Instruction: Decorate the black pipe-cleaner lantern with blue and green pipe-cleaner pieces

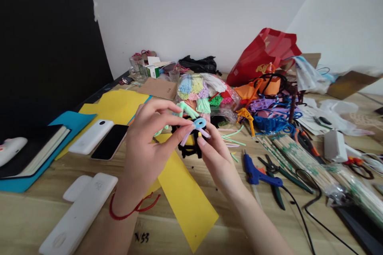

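Both my hands meet over the table's middle on a small pipe-cleaner figure (196, 129), with a pale blue loop, lilac strands, a green tuft and a black fuzzy base. My left hand (149, 143), a red string at its wrist, pinches the blue and lilac part between thumb and forefinger. From the right, my right hand (217, 155) grips the same figure, fingertips closed against the black base. A yellow paper strip (185, 199) lies on the table under my hands.
At the left are a black phone (110, 141), white power banks (89, 137), a notebook on teal paper and a white case (77, 215). A blue glue gun (257, 173), pliers, a bundle of sticks, bags of pipe cleaners (203, 91) and a red bag (263, 53) crowd the right and back.
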The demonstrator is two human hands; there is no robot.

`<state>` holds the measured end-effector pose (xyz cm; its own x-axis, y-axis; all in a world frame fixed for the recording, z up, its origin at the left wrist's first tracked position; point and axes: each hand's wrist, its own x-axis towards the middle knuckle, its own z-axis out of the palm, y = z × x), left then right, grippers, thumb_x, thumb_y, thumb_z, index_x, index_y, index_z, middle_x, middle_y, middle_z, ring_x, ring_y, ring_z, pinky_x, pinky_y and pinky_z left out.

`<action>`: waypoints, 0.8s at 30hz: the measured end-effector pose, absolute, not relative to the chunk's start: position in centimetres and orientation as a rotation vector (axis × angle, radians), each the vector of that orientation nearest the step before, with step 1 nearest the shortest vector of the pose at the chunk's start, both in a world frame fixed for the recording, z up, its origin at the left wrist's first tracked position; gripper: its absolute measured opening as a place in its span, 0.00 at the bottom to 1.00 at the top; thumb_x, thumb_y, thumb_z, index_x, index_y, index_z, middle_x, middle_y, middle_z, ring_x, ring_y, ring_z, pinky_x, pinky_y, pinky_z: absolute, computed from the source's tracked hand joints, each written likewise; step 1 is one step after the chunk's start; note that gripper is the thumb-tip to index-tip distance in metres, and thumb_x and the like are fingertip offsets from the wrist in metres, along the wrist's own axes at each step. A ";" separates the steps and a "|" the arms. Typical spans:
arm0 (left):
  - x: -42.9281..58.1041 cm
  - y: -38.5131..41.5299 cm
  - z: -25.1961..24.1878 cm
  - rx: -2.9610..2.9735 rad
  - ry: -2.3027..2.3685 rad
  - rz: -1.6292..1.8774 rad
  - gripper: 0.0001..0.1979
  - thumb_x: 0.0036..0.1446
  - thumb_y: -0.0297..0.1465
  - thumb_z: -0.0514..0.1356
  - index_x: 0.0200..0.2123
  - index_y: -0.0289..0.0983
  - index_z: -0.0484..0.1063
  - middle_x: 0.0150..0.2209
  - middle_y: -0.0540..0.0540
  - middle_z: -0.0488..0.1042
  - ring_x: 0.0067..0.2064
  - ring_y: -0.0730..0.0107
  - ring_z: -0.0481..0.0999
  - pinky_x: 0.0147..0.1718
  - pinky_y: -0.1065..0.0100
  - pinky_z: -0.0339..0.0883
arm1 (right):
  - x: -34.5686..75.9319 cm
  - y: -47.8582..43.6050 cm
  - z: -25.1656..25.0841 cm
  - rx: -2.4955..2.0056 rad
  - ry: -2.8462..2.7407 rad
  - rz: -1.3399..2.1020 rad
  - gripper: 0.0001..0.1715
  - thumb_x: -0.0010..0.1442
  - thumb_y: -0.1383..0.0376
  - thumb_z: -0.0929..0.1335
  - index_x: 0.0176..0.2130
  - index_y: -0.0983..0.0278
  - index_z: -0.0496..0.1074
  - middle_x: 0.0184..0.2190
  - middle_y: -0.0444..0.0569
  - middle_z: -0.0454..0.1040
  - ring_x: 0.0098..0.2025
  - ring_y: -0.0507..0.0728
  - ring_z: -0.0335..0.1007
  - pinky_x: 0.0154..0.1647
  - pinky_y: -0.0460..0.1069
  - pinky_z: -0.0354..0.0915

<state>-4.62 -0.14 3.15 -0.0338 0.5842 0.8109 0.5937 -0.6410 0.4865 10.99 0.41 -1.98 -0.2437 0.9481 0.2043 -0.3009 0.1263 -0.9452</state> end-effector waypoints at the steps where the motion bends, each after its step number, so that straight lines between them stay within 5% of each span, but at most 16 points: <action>1: -4.6 -0.1 3.2 -2.183 -1.319 -1.824 0.04 0.57 0.29 0.69 0.34 0.46 0.80 0.42 0.49 0.76 0.44 0.65 0.76 0.43 0.61 0.71 | 10.9 0.5 -1.9 -0.734 -1.242 1.400 0.26 0.63 0.51 0.70 0.58 0.51 0.66 0.63 0.46 0.70 0.65 0.59 0.66 0.66 0.57 0.64; 9: -4.9 0.0 3.1 -2.146 -1.468 -2.086 0.04 0.64 0.34 0.63 0.41 0.46 0.77 0.44 0.48 0.76 0.47 0.65 0.75 0.43 0.65 0.69 | 10.6 1.6 -2.5 -0.650 -1.077 1.534 0.26 0.60 0.54 0.72 0.56 0.54 0.68 0.62 0.49 0.72 0.64 0.62 0.68 0.68 0.60 0.61; 13: -5.0 0.0 3.0 -2.161 -1.470 -1.862 0.04 0.59 0.32 0.67 0.31 0.44 0.76 0.36 0.49 0.73 0.40 0.68 0.74 0.38 0.66 0.69 | 10.6 2.1 -2.3 -0.639 -1.058 1.546 0.29 0.59 0.53 0.72 0.57 0.54 0.66 0.64 0.51 0.70 0.65 0.64 0.67 0.67 0.62 0.62; 19: -4.1 -0.6 3.3 -2.140 -1.515 -1.588 0.01 0.58 0.29 0.67 0.34 0.40 0.78 0.37 0.49 0.72 0.41 0.67 0.75 0.43 0.64 0.70 | 10.5 2.3 -2.2 -0.605 -0.912 1.507 0.32 0.49 0.56 0.78 0.52 0.55 0.69 0.61 0.50 0.72 0.66 0.64 0.65 0.70 0.64 0.58; 24: -3.7 -0.8 3.4 -2.166 -1.508 -1.571 0.02 0.58 0.26 0.67 0.33 0.38 0.77 0.37 0.48 0.72 0.41 0.69 0.74 0.43 0.66 0.69 | 10.3 2.4 -2.7 -0.572 -0.917 1.455 0.31 0.51 0.59 0.78 0.53 0.51 0.70 0.56 0.46 0.74 0.61 0.60 0.69 0.68 0.60 0.60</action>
